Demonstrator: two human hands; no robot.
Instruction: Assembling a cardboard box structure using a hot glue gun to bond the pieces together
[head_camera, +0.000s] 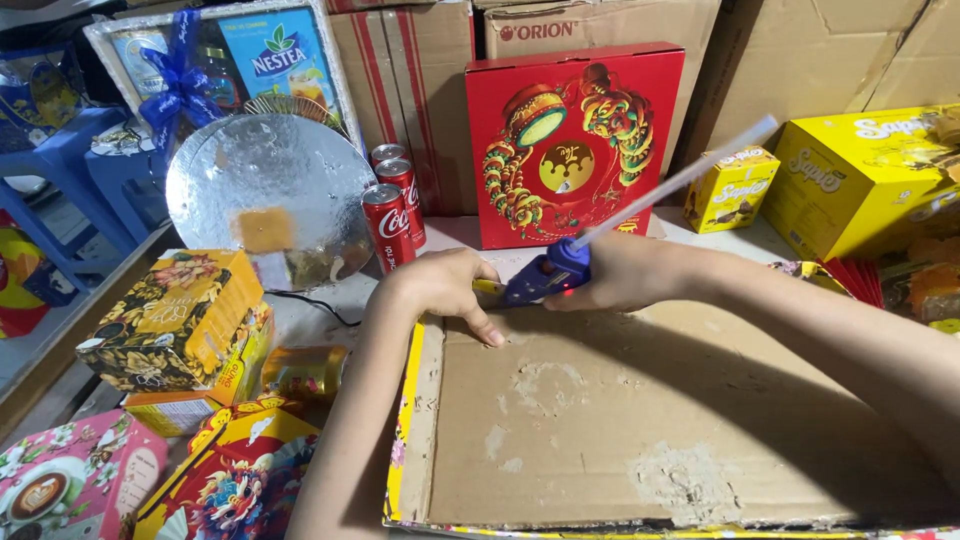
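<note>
Gripping the blue glue gun (545, 277) by its handle in my right hand (618, 272), light and rigid but hot at the nozzle, I'm pressing my left hand (447, 285) fingers-down on the stiff cardboard tray (640, 420)'s far-left corner.

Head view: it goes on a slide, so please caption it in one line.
Right hand aims a blue glue gun at the brown cardboard tray that the left hand steadies.
</note>
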